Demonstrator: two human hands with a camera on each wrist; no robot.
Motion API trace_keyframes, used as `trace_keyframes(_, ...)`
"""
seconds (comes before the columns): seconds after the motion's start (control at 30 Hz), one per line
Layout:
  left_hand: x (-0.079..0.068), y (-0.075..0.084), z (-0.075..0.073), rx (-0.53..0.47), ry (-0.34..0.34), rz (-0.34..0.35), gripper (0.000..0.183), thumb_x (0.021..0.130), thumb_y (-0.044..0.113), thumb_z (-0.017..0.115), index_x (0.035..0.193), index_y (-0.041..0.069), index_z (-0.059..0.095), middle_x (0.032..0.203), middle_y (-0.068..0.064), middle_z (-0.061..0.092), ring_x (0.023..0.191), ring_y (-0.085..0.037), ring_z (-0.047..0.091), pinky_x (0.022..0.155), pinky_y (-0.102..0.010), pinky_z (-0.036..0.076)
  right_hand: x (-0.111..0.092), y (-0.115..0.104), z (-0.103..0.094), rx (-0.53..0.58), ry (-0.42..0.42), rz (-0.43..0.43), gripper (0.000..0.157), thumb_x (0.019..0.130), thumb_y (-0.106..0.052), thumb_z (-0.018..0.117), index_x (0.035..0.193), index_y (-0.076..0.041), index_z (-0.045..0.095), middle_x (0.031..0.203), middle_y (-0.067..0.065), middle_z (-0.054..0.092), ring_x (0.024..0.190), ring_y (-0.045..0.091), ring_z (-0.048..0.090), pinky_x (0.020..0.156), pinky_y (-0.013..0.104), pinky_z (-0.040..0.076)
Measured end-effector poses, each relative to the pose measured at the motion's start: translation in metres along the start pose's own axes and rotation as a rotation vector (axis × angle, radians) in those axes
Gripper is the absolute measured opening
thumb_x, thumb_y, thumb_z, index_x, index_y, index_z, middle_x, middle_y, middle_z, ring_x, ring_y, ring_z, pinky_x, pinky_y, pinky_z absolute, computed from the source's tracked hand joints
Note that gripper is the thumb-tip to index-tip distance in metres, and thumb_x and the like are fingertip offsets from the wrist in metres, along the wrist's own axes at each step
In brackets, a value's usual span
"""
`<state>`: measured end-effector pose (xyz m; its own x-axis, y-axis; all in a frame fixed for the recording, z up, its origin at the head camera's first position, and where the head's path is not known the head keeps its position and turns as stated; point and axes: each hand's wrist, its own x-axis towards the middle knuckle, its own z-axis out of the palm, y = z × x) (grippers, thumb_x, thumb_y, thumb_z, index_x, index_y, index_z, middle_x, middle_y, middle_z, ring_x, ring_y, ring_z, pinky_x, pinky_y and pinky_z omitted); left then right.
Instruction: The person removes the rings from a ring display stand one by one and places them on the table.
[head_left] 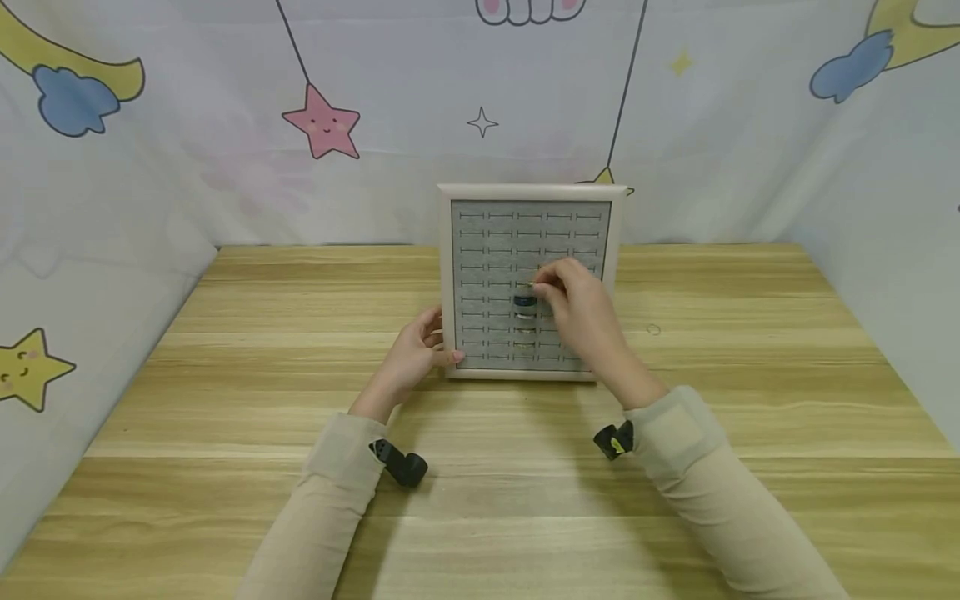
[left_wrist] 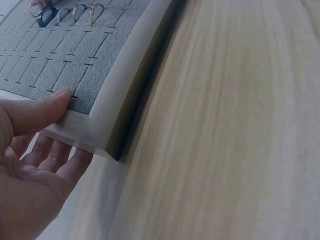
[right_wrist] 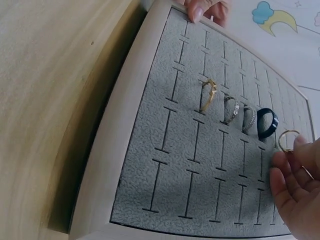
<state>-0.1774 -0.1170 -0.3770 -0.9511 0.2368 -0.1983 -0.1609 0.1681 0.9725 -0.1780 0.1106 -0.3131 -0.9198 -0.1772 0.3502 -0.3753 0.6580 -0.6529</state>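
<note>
A pale-framed ring display board (head_left: 446, 275) with grey slotted felt stands on the table. My left hand (head_left: 411, 358) grips its lower left side, thumb over the front and fingers behind. My right hand (head_left: 581, 308) pinches a thin gold ring (right_wrist: 280, 144) at the middle column, its lower edge close against the felt. In line with it sit a dark blue-black ring (right_wrist: 272, 129), two silver rings, one plain-looking (right_wrist: 253, 118) and one with stones (right_wrist: 234, 111), and another gold ring (right_wrist: 212, 92). Fingertips partly cover the pinched ring.
On the wooden table (head_left: 225, 400), a small thin ring (head_left: 649, 327) lies to the right of the board. Behind stands a white cloth backdrop (head_left: 405, 83) with stars and clouds. Black wrist cameras (head_left: 405, 467) sit on both sleeves.
</note>
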Motion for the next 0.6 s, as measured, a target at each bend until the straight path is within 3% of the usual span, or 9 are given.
trace_keyframes(0.13, 0.000, 0.000, 0.000, -0.003, -0.002, 0.000, 0.077, 0.085, -0.010, 0.062, 0.150, 0.009, 0.025, 0.147, -0.015, 0.040, 0.135, -0.031, 0.043, 0.105, -0.043, 0.044, 0.003, 0.003, -0.008, 0.080, 0.062, 0.039, 0.018, 0.096, -0.011, 0.053, 0.105, 0.004, 0.058, 0.106, 0.018, 0.061, 0.094, 0.027, 0.057, 0.082, 0.036, 0.049)
trace_keyframes(0.27, 0.001, 0.000, 0.000, -0.008, -0.002, 0.000, 0.078, 0.085, -0.011, 0.061, 0.151, 0.009, 0.025, 0.148, -0.015, 0.039, 0.135, -0.031, 0.043, 0.106, -0.044, 0.043, 0.006, 0.008, -0.019, 0.172, 0.171, 0.086, 0.023, 0.097, -0.014, 0.053, 0.108, 0.005, 0.058, 0.104, 0.017, 0.062, 0.088, 0.017, 0.055, 0.078, 0.022, 0.045)
trace_keyframes(0.4, 0.001, 0.000, -0.001, -0.013, -0.001, -0.003, 0.078, 0.085, -0.011, 0.061, 0.151, 0.008, 0.024, 0.149, -0.015, 0.038, 0.136, -0.031, 0.042, 0.106, -0.044, 0.043, 0.011, 0.019, -0.031, 0.276, 0.284, 0.177, 0.027, 0.098, -0.019, 0.053, 0.112, 0.005, 0.057, 0.098, 0.003, 0.060, 0.084, 0.004, 0.053, 0.074, 0.013, 0.045)
trace_keyframes(0.5, 0.001, 0.000, -0.001, -0.016, 0.000, -0.004, 0.078, 0.084, -0.012, 0.061, 0.151, 0.008, 0.024, 0.148, -0.015, 0.039, 0.136, -0.031, 0.042, 0.106, -0.043, 0.044, 0.014, 0.032, -0.042, 0.360, 0.366, 0.240, 0.028, 0.098, -0.019, 0.052, 0.114, 0.004, 0.056, 0.093, -0.008, 0.054, 0.081, 0.000, 0.054, 0.076, 0.015, 0.048)
trace_keyframes(0.6, 0.002, 0.000, -0.001, -0.015, 0.001, -0.005, 0.077, 0.084, -0.012, 0.061, 0.150, 0.008, 0.025, 0.148, -0.015, 0.040, 0.135, -0.030, 0.043, 0.104, -0.040, 0.045, 0.016, 0.047, -0.053, 0.407, 0.433, 0.286, 0.023, 0.098, -0.017, 0.052, 0.114, 0.000, 0.056, 0.092, -0.010, 0.053, 0.080, 0.000, 0.054, 0.077, 0.015, 0.049)
